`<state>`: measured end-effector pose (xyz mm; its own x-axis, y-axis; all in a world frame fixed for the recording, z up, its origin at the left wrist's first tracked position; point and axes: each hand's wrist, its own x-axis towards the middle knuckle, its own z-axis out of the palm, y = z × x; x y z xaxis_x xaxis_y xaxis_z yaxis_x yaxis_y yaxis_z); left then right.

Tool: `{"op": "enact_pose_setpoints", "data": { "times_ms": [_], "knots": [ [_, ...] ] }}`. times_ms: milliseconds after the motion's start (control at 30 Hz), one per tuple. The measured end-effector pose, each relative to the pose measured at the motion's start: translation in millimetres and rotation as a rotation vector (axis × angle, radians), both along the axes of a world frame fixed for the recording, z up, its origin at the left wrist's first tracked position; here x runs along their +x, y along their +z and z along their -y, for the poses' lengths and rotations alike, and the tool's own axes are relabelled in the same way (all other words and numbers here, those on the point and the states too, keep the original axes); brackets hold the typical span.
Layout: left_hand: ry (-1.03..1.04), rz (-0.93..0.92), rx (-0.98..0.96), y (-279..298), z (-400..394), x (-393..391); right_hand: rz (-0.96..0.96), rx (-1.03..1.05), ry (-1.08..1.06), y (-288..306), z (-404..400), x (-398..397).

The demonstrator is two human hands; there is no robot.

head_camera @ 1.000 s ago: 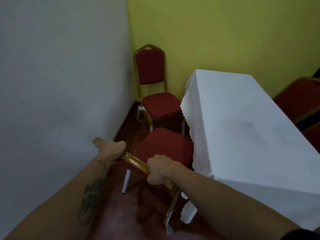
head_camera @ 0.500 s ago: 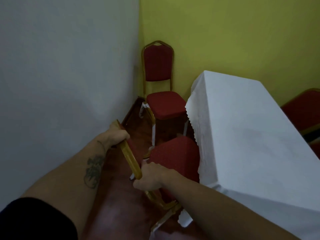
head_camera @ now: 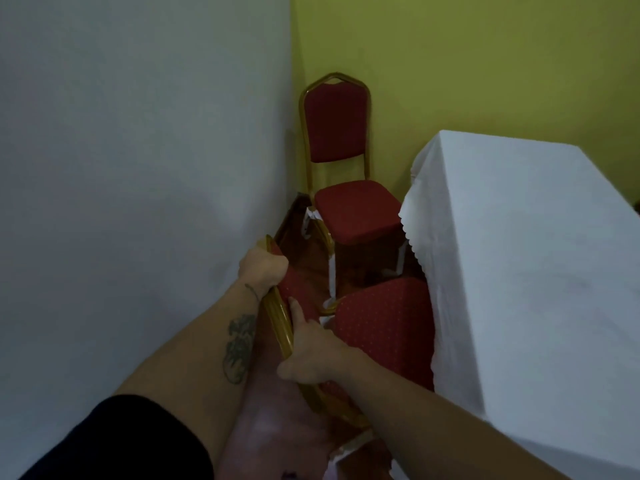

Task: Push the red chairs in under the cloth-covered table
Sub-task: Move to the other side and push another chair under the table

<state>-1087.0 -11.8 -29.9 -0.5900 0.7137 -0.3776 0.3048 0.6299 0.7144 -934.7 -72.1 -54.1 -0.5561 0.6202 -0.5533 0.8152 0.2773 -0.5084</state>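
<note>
A red chair with a gold frame stands right below me; its dotted seat (head_camera: 384,327) touches the hanging white cloth of the table (head_camera: 540,258) on the right. My left hand (head_camera: 264,268) grips the top of this chair's backrest near the grey wall. My right hand (head_camera: 310,348) holds the gold backrest frame lower down, thumb on the red padding. A second red chair (head_camera: 353,216) stands upright in the far corner, its seat beside the table's end.
A grey wall (head_camera: 138,168) runs close along the left and a yellow wall (head_camera: 450,64) closes the back. A narrow strip of dark reddish floor (head_camera: 273,427) lies between wall and table.
The near chair has swung and slid towards the table, its seat now against the cloth. Both hands moved forward along the backrest, and my view has shifted left.
</note>
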Motion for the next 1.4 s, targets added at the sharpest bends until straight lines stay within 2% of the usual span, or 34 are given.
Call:
{"op": "enact_pose_setpoints", "data": {
  "times_ms": [200,333,533,767,933,1100,1267,1400],
  "knots": [
    [-0.136,-0.029,-0.007,0.9,-41.6,-16.7,-0.009,-0.028,-0.051,1.9,-31.1,-12.6],
    [-0.243,0.037,-0.016,-1.0,-73.1,-28.3,0.010,-0.020,-0.143,1.7,-52.9,-26.1],
    [-0.353,0.066,-0.032,-37.0,-142.7,-57.2,0.061,-0.029,-0.286,1.7,-80.0,-49.7],
    [-0.457,0.078,-0.040,7.6,-162.0,-36.2,0.068,-0.030,-0.482,9.3,-103.9,-58.2],
    [-0.461,0.044,-0.021,1.5,-193.2,-26.8,0.096,0.013,-0.564,9.1,-119.1,-60.6],
    [-0.560,0.017,-0.019,1.0,-221.1,-20.9,0.103,0.025,-0.608,10.0,-136.9,-54.9],
    [-0.572,0.027,-0.004,-20.7,-258.8,-4.5,0.084,0.019,-0.671,8.1,-153.2,-37.2],
    [-0.577,-0.002,0.010,-2.6,-257.3,23.6,0.062,0.024,-0.745,9.5,-160.6,-15.0]
  ]
}}
